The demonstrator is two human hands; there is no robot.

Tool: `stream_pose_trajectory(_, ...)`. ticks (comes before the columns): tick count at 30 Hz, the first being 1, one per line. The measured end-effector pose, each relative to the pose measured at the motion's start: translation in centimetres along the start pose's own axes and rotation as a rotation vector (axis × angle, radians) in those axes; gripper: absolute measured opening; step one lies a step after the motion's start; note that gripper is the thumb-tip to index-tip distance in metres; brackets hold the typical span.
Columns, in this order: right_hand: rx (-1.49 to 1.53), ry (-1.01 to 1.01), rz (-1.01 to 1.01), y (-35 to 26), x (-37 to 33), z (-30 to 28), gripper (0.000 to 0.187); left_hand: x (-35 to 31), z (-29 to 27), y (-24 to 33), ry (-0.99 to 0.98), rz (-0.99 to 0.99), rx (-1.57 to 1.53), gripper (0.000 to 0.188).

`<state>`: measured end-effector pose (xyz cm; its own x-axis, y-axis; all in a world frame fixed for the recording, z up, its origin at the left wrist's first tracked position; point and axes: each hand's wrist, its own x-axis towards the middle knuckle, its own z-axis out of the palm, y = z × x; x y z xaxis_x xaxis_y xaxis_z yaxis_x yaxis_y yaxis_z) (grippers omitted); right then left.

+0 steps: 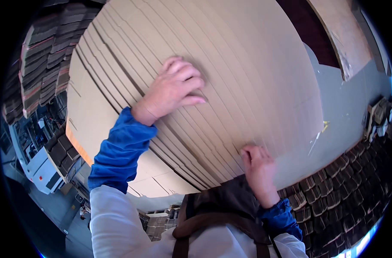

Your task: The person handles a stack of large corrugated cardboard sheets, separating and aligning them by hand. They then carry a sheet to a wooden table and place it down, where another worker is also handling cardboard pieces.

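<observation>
A large fanned stack of brown cardboard sheets (230,81) fills the middle, its overlapping edges running in slanted lines. My left hand (175,89) lies on top of the sheets, fingers bent and the thumb held apart; nothing shows in its grasp. Lower and to the right, my right hand (259,170) is closed at the near edge of the stack, with the fingers curled round the border of a cardboard sheet. Slight blur on it hides exactly how many sheets it holds. Blue sleeve covers wrap both forearms.
Piles of dark-edged, bundled pieces (333,193) stand at the lower right, and similar stacks (54,56) rise at the upper left. A white machine (45,172) is at the left. Brown boards (344,38) stand at the upper right over grey floor (346,103).
</observation>
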<state>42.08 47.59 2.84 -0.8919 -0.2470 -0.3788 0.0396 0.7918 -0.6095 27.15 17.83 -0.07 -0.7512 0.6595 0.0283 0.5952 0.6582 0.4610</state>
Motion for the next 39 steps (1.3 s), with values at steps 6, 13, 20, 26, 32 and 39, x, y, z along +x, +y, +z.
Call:
stream_pose_trajectory(6,0.066,0.018,0.110,-0.6,-2.0,0.4,0.011,0.5,0.3,-0.1,0.019,0.011,-0.006,0.038)
stream_pose_trajectory(13,0.030,-0.033,0.048,-1.2,-1.8,0.5,0.009,0.3,0.1,-0.1,0.008,0.003,0.008,0.036)
stream_pose_trajectory(20,0.006,0.003,-0.004,-0.9,-1.6,0.6,0.010,0.4,0.0,0.1,-0.007,-0.005,0.008,0.037)
stream_pose_trajectory(26,0.101,0.016,-0.010,-0.4,-1.3,0.6,0.010,0.5,0.0,0.1,-0.012,-0.002,0.029,0.039)
stream_pose_trajectory(32,0.112,0.024,0.006,-0.4,-1.4,1.0,0.010,0.6,-0.1,0.1,-0.022,-0.008,0.026,0.039)
stream_pose_trajectory(39,0.112,0.030,0.021,-0.3,-1.3,1.3,0.010,0.8,-0.1,0.2,-0.011,-0.007,0.021,0.039)
